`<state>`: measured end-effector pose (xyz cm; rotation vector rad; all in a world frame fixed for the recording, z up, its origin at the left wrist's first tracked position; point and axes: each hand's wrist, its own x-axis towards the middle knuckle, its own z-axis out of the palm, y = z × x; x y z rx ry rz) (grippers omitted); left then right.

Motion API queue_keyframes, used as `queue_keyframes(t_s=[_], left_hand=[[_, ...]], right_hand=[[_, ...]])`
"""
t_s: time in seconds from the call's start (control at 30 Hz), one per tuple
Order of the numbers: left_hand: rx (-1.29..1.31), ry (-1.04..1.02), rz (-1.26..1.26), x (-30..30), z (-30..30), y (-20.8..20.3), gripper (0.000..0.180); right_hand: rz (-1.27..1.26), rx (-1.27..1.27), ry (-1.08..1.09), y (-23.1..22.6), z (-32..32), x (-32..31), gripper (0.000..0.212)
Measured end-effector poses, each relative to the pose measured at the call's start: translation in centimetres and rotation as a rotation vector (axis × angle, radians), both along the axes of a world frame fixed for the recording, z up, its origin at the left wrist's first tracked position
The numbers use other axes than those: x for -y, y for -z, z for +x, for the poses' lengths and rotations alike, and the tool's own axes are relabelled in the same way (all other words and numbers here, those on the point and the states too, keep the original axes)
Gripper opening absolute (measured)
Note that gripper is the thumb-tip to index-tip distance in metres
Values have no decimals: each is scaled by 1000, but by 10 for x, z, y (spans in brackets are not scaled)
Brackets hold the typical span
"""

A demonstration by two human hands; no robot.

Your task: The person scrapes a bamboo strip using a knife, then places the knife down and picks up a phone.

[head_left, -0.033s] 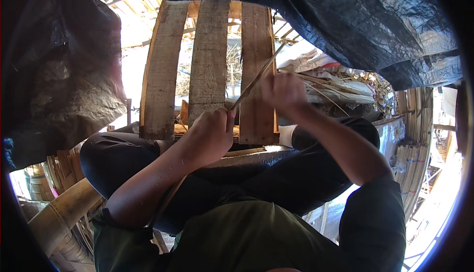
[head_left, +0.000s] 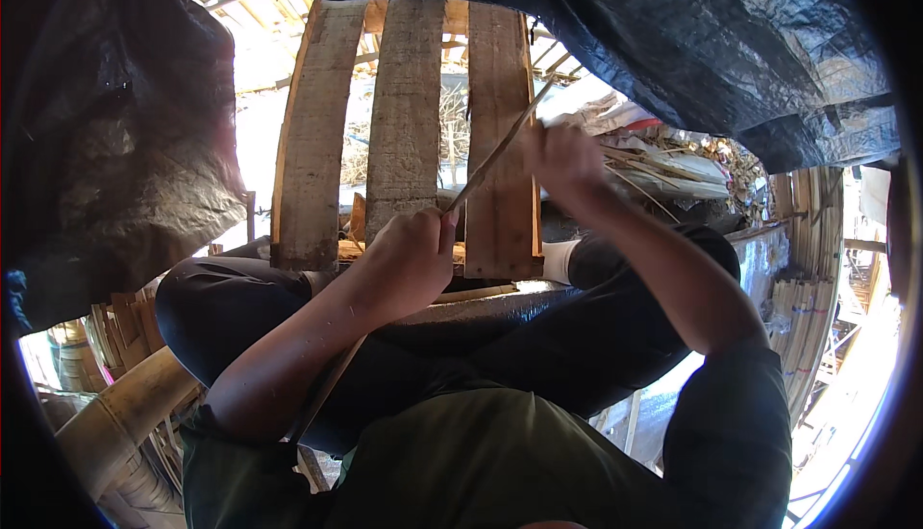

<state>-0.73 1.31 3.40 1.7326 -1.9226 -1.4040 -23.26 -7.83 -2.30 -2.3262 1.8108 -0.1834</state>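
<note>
1. Left hand [head_left: 411,248] is closed around the thin strip [head_left: 493,156], over the near edge of the 3 planks [head_left: 404,106].
2. The strip slants past their right edge.
3. Right hand [head_left: 567,160] is near it (blurred); its grip I cannot tell.

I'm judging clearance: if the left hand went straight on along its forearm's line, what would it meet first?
Probably the rightmost plank, up and to the right of the left hand; depth is unclear, so it might pass above.

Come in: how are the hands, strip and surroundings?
Left hand closed on thin strip. Right hand blurred, grip unclear. Strip slants across rightmost plank. Nothing visibly blocking it.
</note>
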Motion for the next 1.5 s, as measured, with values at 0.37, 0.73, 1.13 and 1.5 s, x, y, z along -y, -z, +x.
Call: queue_keyframes(t_s=[0.37,0.73,1.13,1.5], left_hand=[[-214,10,368,17,5,16,34],[-369,-239,641,19,-5,-1,45],[-419,-250,661,10,-12,-12,46],[-408,-264,546,7,-9,-29,48]], right_hand=[[-670,-203,-461,1,17,-8,28],[-63,21,-15,-17,29,-19,45],[-92,47,-131,-23,22,-19,47],[-193,58,-194,-47,31,-15,42]])
